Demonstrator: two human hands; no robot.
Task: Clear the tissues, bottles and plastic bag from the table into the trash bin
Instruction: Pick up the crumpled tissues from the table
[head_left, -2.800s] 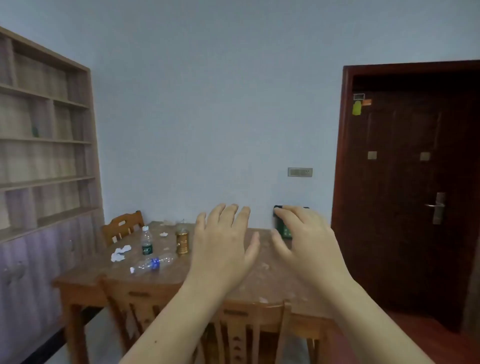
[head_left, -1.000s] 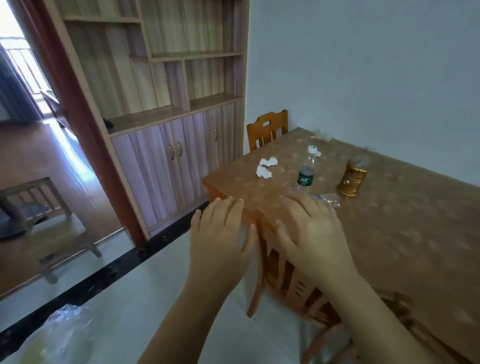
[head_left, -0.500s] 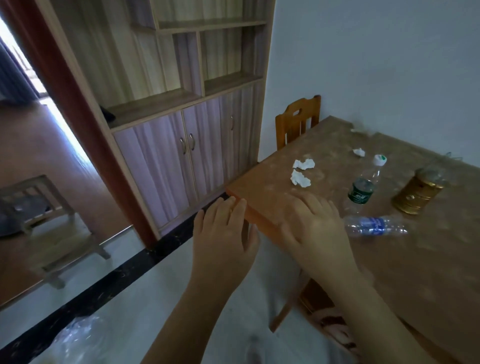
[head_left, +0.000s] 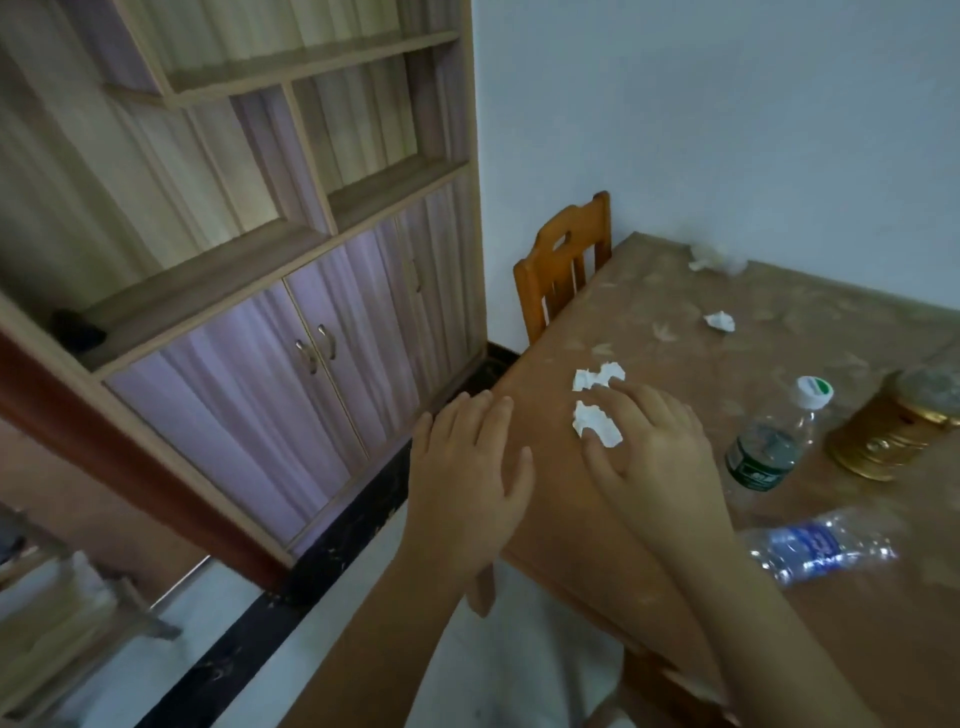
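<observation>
At the left edge of the desk (head_left: 644, 312), the right hand (head_left: 654, 462) lies low over two crumpled tissues. Its fingers are spread and barely bent. The near tissue (head_left: 597, 425) sits in the gap between thumb and forefinger, and the far tissue (head_left: 598, 375) lies just at the fingertips. Nothing is gripped yet, as far as the view shows. The left hand (head_left: 467, 467) hovers flat and open beside it, over the desk's edge, holding nothing.

The step in hand looks like the first pick, and the task seems barely begun. A third tissue (head_left: 720, 321) lies farther in, and a plastic bag (head_left: 716, 258) rests at the far edge by the wall. An upright bottle (head_left: 769, 441) stands just right of the right hand, and a second bottle (head_left: 823, 545) lies on its side nearer. The bin is out of view.

To do it well, the person should close thumb and forefinger on the near tissue, then rake the far one back under the other fingers so both go in one fist. Tissue is light and limp, so a gentle squeeze should do, though a loose wad may drop on the way. The left hand is free to take the wad over, leaving the right, which is nearer them, for the bottles. A careless sweep could topple the upright bottle. The gold canister (head_left: 893, 431) is not among the things named and should stay.
</observation>
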